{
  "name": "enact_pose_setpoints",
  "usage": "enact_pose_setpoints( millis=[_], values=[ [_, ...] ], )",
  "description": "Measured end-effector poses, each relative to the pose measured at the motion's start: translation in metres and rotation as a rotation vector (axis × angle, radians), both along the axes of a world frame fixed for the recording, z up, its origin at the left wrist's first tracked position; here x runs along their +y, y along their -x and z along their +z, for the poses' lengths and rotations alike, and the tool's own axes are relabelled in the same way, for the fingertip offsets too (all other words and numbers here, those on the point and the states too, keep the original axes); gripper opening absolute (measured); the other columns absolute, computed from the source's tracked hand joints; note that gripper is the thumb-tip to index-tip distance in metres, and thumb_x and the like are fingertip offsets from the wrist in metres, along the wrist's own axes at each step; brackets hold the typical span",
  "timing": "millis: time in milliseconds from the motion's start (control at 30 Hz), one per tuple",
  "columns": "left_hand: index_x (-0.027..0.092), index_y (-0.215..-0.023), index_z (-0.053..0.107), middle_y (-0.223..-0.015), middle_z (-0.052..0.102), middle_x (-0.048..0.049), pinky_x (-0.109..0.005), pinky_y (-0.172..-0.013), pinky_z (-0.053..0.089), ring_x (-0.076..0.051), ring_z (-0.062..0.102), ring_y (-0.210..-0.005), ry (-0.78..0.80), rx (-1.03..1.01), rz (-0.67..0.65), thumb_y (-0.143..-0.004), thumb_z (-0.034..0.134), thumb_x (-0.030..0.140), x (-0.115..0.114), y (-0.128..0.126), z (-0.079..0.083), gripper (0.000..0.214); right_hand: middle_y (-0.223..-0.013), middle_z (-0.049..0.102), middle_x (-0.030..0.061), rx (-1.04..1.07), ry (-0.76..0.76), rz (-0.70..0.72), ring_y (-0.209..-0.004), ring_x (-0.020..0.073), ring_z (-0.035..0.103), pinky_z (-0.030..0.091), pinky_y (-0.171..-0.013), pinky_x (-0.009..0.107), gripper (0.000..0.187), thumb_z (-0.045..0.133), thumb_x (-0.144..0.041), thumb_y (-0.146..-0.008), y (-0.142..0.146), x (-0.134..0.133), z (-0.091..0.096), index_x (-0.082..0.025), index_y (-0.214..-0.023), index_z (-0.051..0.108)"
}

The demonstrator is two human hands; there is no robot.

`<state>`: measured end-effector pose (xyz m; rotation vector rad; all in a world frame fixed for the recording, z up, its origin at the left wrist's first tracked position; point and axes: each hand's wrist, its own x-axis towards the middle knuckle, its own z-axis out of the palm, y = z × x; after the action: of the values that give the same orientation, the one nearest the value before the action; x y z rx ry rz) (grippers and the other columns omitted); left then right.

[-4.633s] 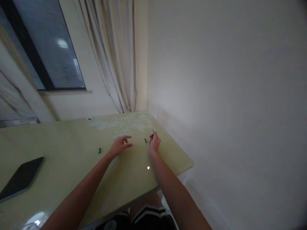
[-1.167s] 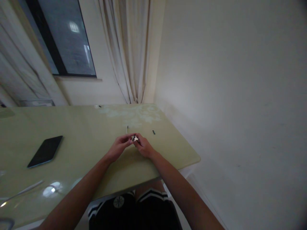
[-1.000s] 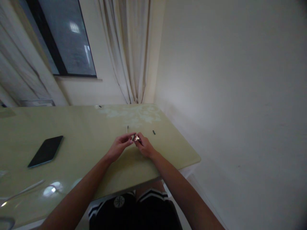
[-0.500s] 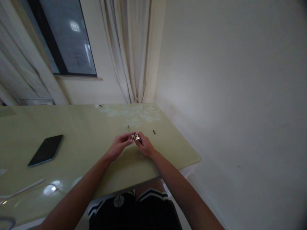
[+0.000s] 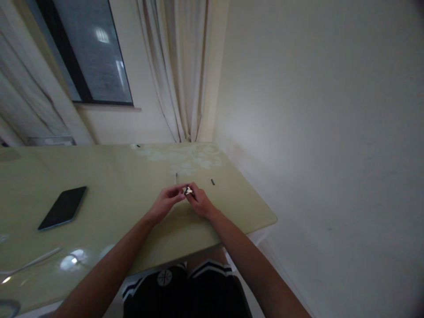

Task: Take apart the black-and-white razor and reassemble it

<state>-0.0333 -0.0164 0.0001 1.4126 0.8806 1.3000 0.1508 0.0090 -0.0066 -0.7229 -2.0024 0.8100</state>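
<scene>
Hands close together, small dark piece and shiny object between them.

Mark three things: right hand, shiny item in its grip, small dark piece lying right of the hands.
Right hand (image 5: 200,203), head view: back of the hand.
Shiny item (image 5: 189,191), head view: its bright surface.
Small dark piece (image 5: 213,182), head view: middle of its upper face.

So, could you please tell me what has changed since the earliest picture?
The right hand, still holding a small shiny object, has moved left to meet the left hand, which was open and now pinches a small dark piece. A dark piece that lay left of that hand is gone from there, perhaps the same one. The tablet and the dark stick seem to lie as before.
</scene>
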Motion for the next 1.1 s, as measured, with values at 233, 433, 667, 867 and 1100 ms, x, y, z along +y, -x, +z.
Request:
enact_pose_setpoints(
  millis=[233,433,667,867,1100],
  values=[
    [0.02,-0.118,0.079,-0.095,0.075,-0.0059,-0.034,-0.088,0.05,-0.02,0.064,-0.088,0.006,0.005,-0.015,-0.073,0.088,0.043,-0.001,-0.001,0.002,0.051,-0.086,0.06,-0.0004,-0.024,-0.011,0.004,-0.075,0.0166,0.055,0.04,-0.072,0.026,0.017,0.049,-0.032,-0.1,-0.001,-0.001,0.001,-0.02,-0.111,0.054],
    [0.02,-0.116,0.081,-0.083,0.071,-0.0025,-0.029,-0.075,0.049,-0.017,0.059,-0.077,-0.023,0.05,0.04,-0.072,0.088,0.039,-0.004,-0.002,0.005,0.048,-0.089,0.062,0.0007,-0.03,0.012,0.042,-0.077,0.0174,0.057,0.042,-0.073,0.027,0.019,0.048,-0.027,-0.099,-0.001,-0.001,0.001,-0.02,-0.116,0.053],
    [0.018,-0.106,0.083,-0.071,0.062,0.0006,-0.025,-0.067,0.046,-0.015,0.053,-0.071,-0.096,0.13,0.051,-0.07,0.088,0.036,-0.008,-0.002,0.014,0.04,-0.085,0.06,-0.0012,-0.053,0.043,0.074,-0.074,0.0169,0.056,0.042,-0.073,0.026,0.021,0.048,-0.031,-0.102,-0.002,-0.002,0.002,-0.021,-0.12,0.053],
    [0.018,-0.107,0.083,-0.08,0.07,-0.0028,-0.029,-0.073,0.049,-0.018,0.059,-0.076,-0.055,0.107,0.058,-0.069,0.089,0.039,-0.006,-0.004,0.008,0.044,-0.084,0.06,-0.0007,-0.022,0.05,0.061,-0.074,0.0175,0.056,0.042,-0.07,0.026,0.019,0.049,-0.035,-0.102,-0.001,-0.001,-0.003,-0.021,-0.114,0.052],
    [0.019,-0.104,0.083,-0.071,0.063,0.0016,-0.027,-0.069,0.048,-0.014,0.056,-0.069,-0.004,0.042,0.051,-0.063,0.093,0.037,-0.002,-0.003,0.007,0.045,-0.085,0.063,-0.0001,-0.051,0.067,0.059,-0.074,0.0168,0.057,0.042,-0.07,0.026,0.022,0.05,-0.036,-0.102,-0.001,0.002,-0.003,-0.021,-0.118,0.053]
  ],
)
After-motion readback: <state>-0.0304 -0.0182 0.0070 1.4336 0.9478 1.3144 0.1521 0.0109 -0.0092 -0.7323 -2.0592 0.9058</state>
